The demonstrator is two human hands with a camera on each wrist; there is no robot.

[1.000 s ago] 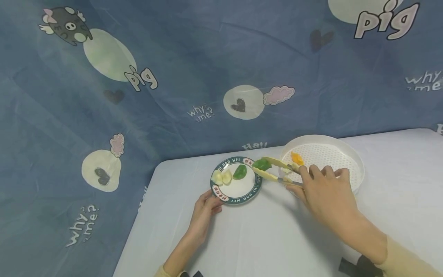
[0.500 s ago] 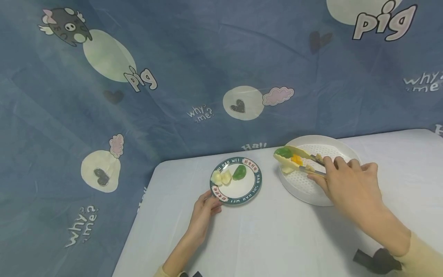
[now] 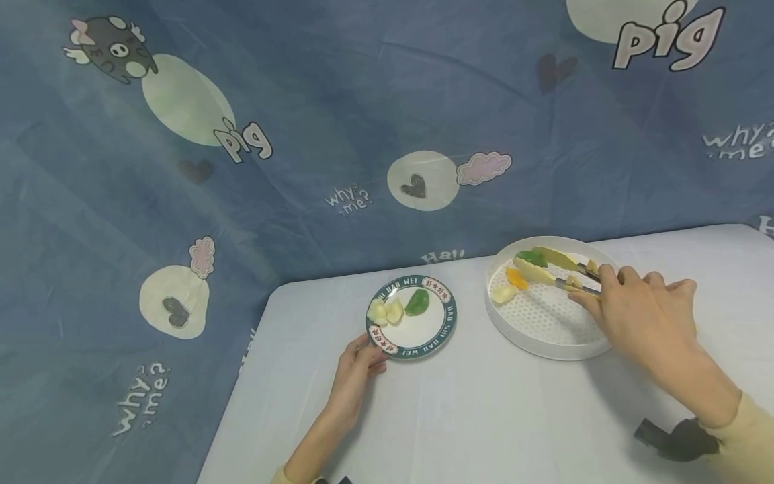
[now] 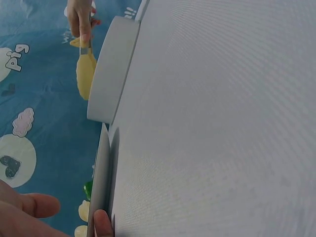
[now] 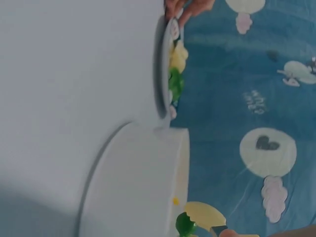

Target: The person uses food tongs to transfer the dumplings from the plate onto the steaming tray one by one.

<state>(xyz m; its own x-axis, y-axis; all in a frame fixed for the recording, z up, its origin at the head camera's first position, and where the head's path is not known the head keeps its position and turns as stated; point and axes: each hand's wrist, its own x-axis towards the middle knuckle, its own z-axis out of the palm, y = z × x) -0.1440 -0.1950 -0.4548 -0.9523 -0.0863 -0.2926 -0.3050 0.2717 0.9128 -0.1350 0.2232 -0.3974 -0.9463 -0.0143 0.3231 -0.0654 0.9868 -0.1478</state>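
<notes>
My left hand [image 3: 353,376] grips the near-left rim of a small plate [image 3: 423,344] with a green lettered border. On the plate lie two pale yellow pieces [image 3: 387,311] and a glossy green piece [image 3: 417,302]. My right hand [image 3: 647,309] holds tongs [image 3: 559,281] with yellow tips over a round white tray [image 3: 544,346] with a dotted floor. A second green piece [image 3: 532,258] is at the tong tips, near the tray's back wall; in the right wrist view this green piece [image 5: 185,224] shows beside a yellow tip. I cannot tell whether the tips still pinch it.
An orange piece [image 3: 517,278] and a pale yellow piece [image 3: 504,294] lie at the tray's left side. The white table [image 3: 459,417] ends at the back against a blue printed cloth [image 3: 302,134]. A narrow strip of table separates plate and tray.
My right hand has carried the tongs and the green piece rightward from the plate's right rim to over the tray's back. My left hand and the plate have stayed put.
</notes>
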